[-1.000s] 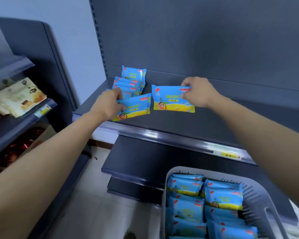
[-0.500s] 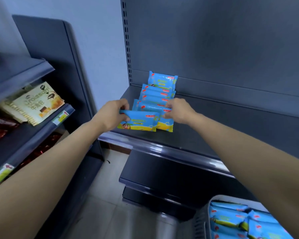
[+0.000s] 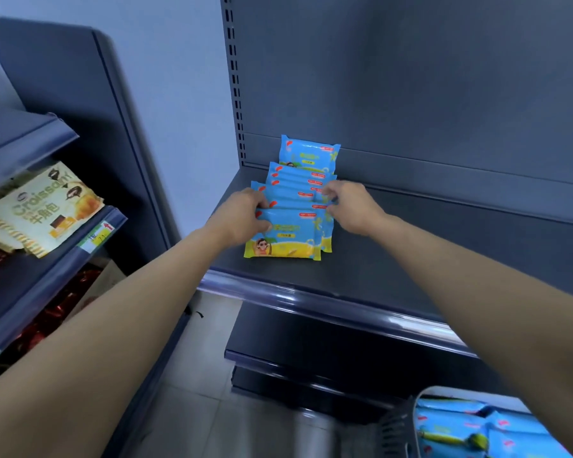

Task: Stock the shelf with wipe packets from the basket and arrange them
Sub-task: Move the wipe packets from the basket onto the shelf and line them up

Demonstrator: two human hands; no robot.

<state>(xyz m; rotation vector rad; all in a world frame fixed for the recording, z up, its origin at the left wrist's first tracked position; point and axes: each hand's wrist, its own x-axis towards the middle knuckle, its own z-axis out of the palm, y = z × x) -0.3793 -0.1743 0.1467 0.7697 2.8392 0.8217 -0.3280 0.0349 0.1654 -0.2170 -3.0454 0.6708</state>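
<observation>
1. Shelf [image 3: 411, 259]: a dark shelf unit directly in front of me. The stock sits only at its far-left end against the back panel. The rest of the deck to the right is bare.
2. Neighbouring rack [image 3: 63, 256] at left: it carries croissant packs [image 3: 43, 209] and is not part of this job.
3. Basket [image 3: 396, 424]: at bottom right, low and well apart from the shelf stock, with more blue wipe packets [image 3: 457, 424] in it. In my judgement, stocking is far from done.
4. Row of packets [image 3: 298, 186]: they stand overlapped one behind another, running from the back panel toward the shelf lip.
5. Front packet [image 3: 288, 239]: it leans on the row, face outward, with its right edge slightly off line from the packet behind.
6. Left hand [image 3: 242, 216]: the fingers [image 3: 262, 206] are curled over the front packet's upper left corner and grip it.
7. Right hand [image 3: 351, 206]: the fingers [image 3: 326, 193] are curled and pinch the right ends of the row. I cannot tell which packet they hold.
8. Step in hand, as I judge it: squaring the newest packets into the row.
9. Next move: press both ends flush, let go without toppling the row, then reach down to the basket for more.
</observation>
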